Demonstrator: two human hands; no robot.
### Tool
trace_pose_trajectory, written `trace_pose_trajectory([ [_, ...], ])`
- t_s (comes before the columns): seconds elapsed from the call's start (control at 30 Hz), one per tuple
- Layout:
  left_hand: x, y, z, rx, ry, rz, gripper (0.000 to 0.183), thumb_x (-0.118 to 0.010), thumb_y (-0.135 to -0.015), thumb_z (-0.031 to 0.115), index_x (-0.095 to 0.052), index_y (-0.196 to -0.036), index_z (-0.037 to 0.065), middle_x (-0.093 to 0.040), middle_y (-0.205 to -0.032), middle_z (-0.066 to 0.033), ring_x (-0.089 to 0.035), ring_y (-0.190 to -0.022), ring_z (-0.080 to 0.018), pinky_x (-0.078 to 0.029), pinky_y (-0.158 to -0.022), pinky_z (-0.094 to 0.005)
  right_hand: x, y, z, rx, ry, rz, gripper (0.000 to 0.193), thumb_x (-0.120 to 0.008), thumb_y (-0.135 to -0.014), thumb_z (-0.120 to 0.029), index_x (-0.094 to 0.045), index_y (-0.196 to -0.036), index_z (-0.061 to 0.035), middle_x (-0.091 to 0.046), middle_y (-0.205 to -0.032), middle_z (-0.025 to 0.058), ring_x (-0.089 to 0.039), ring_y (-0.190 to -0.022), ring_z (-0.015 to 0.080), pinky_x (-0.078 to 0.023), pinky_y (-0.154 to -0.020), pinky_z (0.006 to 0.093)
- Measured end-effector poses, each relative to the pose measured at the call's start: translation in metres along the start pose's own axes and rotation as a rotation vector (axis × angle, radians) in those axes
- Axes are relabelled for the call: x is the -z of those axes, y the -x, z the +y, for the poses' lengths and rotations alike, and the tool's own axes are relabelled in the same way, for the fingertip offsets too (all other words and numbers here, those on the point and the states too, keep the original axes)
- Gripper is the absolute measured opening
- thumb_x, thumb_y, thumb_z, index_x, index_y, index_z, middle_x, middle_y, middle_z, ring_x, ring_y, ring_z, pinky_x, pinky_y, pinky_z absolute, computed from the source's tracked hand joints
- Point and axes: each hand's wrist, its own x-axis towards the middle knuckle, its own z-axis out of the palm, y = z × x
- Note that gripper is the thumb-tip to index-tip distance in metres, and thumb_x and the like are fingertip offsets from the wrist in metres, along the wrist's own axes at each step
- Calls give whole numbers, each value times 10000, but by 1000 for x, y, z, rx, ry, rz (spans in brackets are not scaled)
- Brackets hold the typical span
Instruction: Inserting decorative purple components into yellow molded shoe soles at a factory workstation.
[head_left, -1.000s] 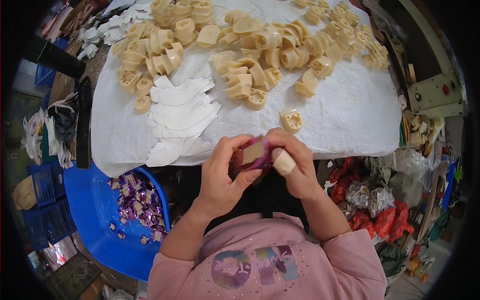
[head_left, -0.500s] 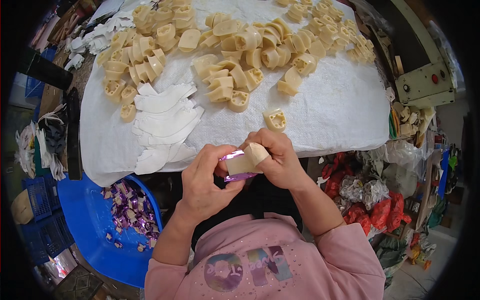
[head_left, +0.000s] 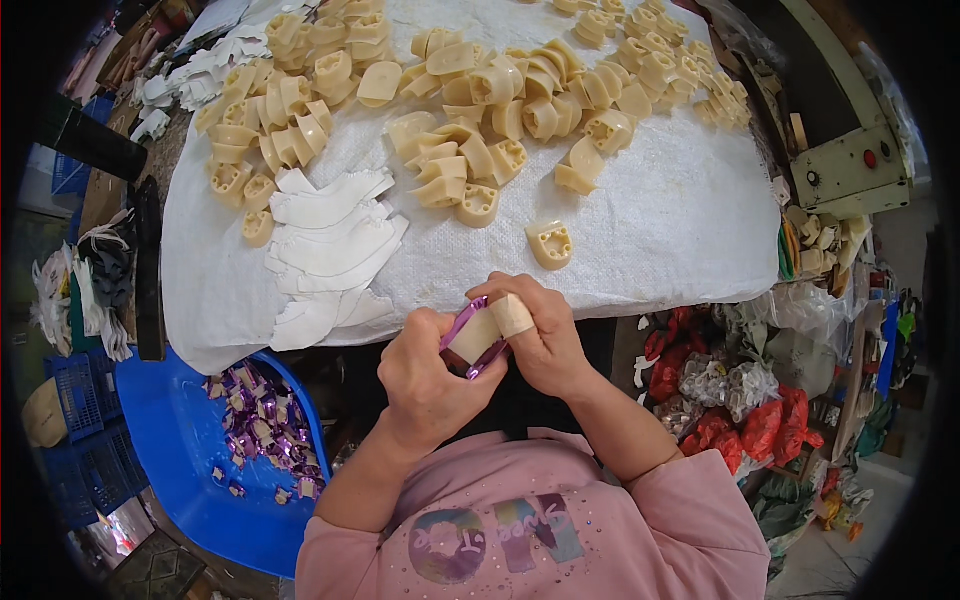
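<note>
Just past the table's near edge, my left hand (head_left: pixel 422 385) and my right hand (head_left: pixel 548 350) hold one piece between them: a pale-backed sheet with shiny purple metallic edges (head_left: pixel 462 328), curved round on itself. Its pale face (head_left: pixel 476 338) shows between my fingers; whether a heel block sits inside cannot be made out. Both hands are closed on it. A beige wrap (head_left: pixel 513 314) covers a digit of my right hand, pressed to the piece. Beyond my hands a single cream plastic shoe heel (head_left: pixel 550 245) lies on the white woven cloth (head_left: pixel 670 220), hollow side showing.
Many more cream heels (head_left: pixel 460 160) are heaped across the far part of the table. White cut pieces (head_left: pixel 330 240) lie overlapped at the left. Below left, a blue tub (head_left: pixel 185 455) holds small purple-and-beige pieces (head_left: pixel 262 425). Red plastic bags (head_left: pixel 775 430) lie at the right.
The held piece has tilted, its purple edges now slanting upward to the right. My left hand has moved right and turned, drawing closer to my right hand, which has shifted slightly down and left.
</note>
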Motion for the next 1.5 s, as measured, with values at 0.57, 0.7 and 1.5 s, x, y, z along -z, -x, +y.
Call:
trace_pose_trajectory([
  [0.57,0,-1,-5,41,-13,30,389,-810,-607,93,-489,-821,39,-509,-613,-74,-533,-454,-197,-452,-441,-308,-16,5,9,-76,-125,119,311,-432,-959,-238,-580,-1085,5,-610,-964,102,-588,-832,196,-467,-717,315],
  [0.7,14,-4,-9,416,372,-96,362,-786,-674,120,-483,-851,31,-554,-673,-70,-555,-534,-121,-459,-494,-272,-1,4,19,-53,-522,-76,401,-478,-950,-321,-522,-1192,-4,-509,-1004,59,-497,-911,164,-402,-844,275],
  [1.5,124,56,-81,423,-176,148,194,-566,-807,-12,-587,-1000,-20,-577,-884,-61,-546,-796,-135,-431,-715,-252,-44,-76,-6,366,458,-151,260,-643,-728,-66,-586,-979,-28,-567,-963,113,-507,-938,286,-390,-809,395],
])
